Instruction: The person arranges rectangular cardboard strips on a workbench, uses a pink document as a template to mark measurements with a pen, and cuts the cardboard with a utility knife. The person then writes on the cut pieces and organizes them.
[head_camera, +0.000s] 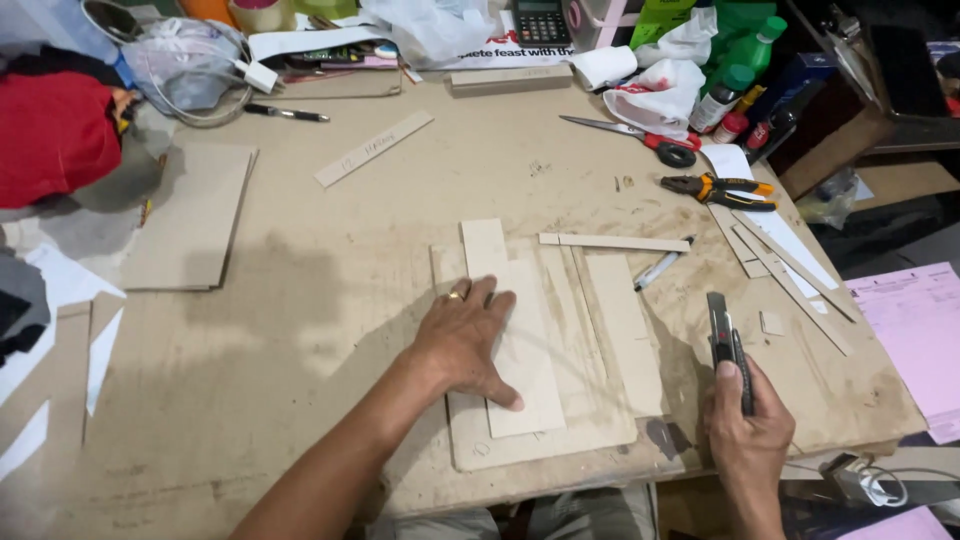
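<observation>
Both hands busy – left hides the cardboard strip, right covers the knife handle

The table and card strips are beige, the utility knife dark grey, the pliers orange and black, the scissors red-handled, the cloth red, the paper pink.

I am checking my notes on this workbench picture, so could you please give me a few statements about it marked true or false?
1. The left hand presses flat on a pale board strip. True.
2. The right hand holds scissors. False: it grips a utility knife; the red-handled scissors lie farther back.
3. Orange-handled pliers lie on the table. True.
4. A pen lies under the left hand. False: it lies apart, to the right.
</observation>
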